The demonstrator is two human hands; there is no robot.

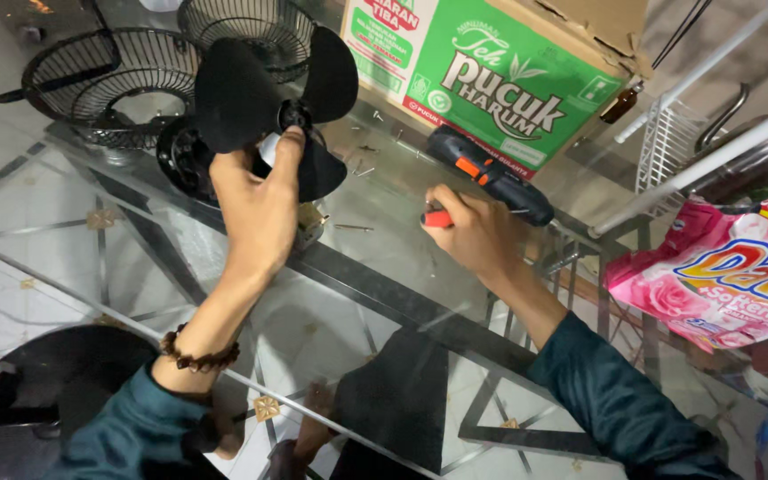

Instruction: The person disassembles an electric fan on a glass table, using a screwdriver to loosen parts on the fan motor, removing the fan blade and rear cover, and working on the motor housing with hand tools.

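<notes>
- Clearly, the left hand is up at the black fan blade, its fingers closed around the lower part of the blade and the thumb pressed against the hub at the centre; that grip looks meant to keep the 3-lobed blade from turning on its shaft.
- The blade sits in front of the black motor housing, which rests on the glass worktop at its far left, so the hand braces the whole assembly against the surface.
- The right hand lies low on the worktop, fingers curled shut on a red-handled tool, probably a screwdriver; only the red end shows, so its tip cannot be made out.
- Just beyond that hand lies a black and orange cordless screwdriver, set down within easy reach and touching nothing but the glass.
- Small screws lie scattered on the glass between the blade and the tools, kept near where they came off, by my guess.
- 2 wire fan guards are parked behind the motor, out of the way.
- A green cardboard box stands at the back edge, a white wire rack to its right, and a pink detergent pouch lies on the far right.
</notes>
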